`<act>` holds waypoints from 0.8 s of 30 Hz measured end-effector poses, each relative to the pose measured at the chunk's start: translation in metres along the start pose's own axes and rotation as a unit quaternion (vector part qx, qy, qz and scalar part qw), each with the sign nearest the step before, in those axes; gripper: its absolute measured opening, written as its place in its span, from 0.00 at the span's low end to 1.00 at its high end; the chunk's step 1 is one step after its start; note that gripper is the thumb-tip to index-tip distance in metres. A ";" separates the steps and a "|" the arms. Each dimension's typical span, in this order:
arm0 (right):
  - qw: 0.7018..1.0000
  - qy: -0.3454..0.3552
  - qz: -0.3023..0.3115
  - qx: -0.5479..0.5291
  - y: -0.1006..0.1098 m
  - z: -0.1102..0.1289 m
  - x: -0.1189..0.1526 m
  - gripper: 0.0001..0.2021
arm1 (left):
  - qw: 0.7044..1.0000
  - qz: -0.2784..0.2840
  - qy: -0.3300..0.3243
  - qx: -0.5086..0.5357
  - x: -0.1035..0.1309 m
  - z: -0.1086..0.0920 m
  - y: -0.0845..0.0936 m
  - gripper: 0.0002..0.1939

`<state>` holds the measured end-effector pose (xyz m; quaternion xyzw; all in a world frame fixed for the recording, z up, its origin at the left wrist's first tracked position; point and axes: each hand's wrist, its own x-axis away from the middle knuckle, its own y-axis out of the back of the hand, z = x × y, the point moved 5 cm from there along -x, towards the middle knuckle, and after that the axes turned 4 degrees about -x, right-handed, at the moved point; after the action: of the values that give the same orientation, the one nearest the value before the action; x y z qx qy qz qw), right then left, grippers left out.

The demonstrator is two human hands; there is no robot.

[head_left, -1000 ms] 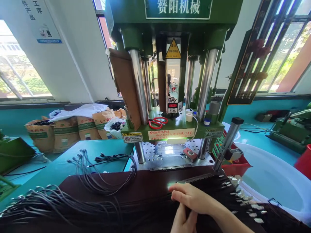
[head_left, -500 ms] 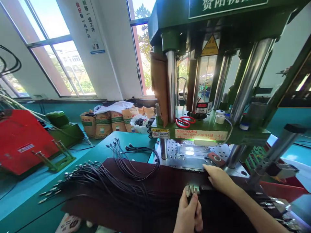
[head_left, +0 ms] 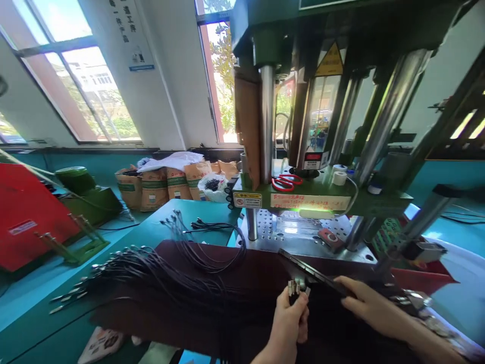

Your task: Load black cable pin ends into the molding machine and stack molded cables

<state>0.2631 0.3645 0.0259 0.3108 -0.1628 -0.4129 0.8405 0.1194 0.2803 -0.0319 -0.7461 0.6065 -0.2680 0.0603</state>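
My left hand [head_left: 290, 318] is closed around a small bunch of black cables, their metal connector ends [head_left: 296, 287] sticking up above my fingers. My right hand [head_left: 366, 303] holds one end of a long dark bar [head_left: 310, 271] that is tilted up off the dark brown board [head_left: 227, 275]. Both hands are in front of the green press machine [head_left: 314, 197] and its perforated metal bed [head_left: 299, 237].
A large bundle of black cables [head_left: 151, 273] with metal ends lies across the board to my left. Red-handled scissors [head_left: 287, 182] and tape rolls sit on the press ledge. Paper sacks [head_left: 166, 182] stand by the wall. A red machine [head_left: 26, 212] is far left, a white tub [head_left: 460, 268] far right.
The view swung left over the second. My left hand now grips a bunch of connector ends, and my right hand has lifted the long dark bar off the board.
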 end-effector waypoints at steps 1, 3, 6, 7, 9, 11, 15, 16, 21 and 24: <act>0.994 -0.013 0.002 -0.107 -0.010 -0.003 0.012 0.17 | 1.000 0.017 0.008 -0.021 0.000 0.004 -0.005 0.27; 0.953 -0.056 -0.029 -0.297 -0.033 -0.014 0.033 0.23 | 0.996 0.055 0.028 -0.072 0.000 0.013 -0.015 0.26; 0.874 -0.144 -0.125 -0.446 -0.063 -0.034 0.054 0.33 | 0.984 0.100 0.052 -0.136 0.000 0.026 -0.028 0.26; 0.853 -0.164 -0.153 -0.472 -0.069 -0.038 0.059 0.36 | 0.981 0.110 0.055 -0.150 0.000 0.030 -0.031 0.26; 0.822 -0.186 -0.194 -0.502 -0.075 -0.044 0.064 0.38 | 0.976 0.124 0.058 -0.168 -0.001 0.034 -0.036 0.25; 0.805 -0.189 -0.221 -0.518 -0.075 -0.047 0.066 0.37 | 0.973 0.126 0.064 -0.182 0.000 0.035 -0.040 0.23; 0.811 -0.143 -0.246 -0.511 -0.068 -0.046 0.065 0.26 | 0.970 0.116 0.082 -0.195 0.002 0.034 -0.042 0.21; 0.818 -0.127 -0.243 -0.505 -0.067 -0.045 0.065 0.24 | 0.970 0.113 0.086 -0.198 0.002 0.034 -0.042 0.20; 0.865 -0.091 -0.224 -0.439 -0.070 -0.040 0.066 0.25 | 0.966 0.080 0.061 -0.237 0.000 0.032 -0.037 0.16; 0.878 -0.091 -0.217 -0.416 -0.072 -0.038 0.065 0.26 | 0.967 0.074 0.032 -0.240 0.001 0.029 -0.035 0.15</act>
<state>0.2802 0.2940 -0.0491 -0.0793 0.0198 -0.6409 0.7633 0.1632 0.2814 -0.0414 -0.6828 0.7081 -0.1334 -0.1207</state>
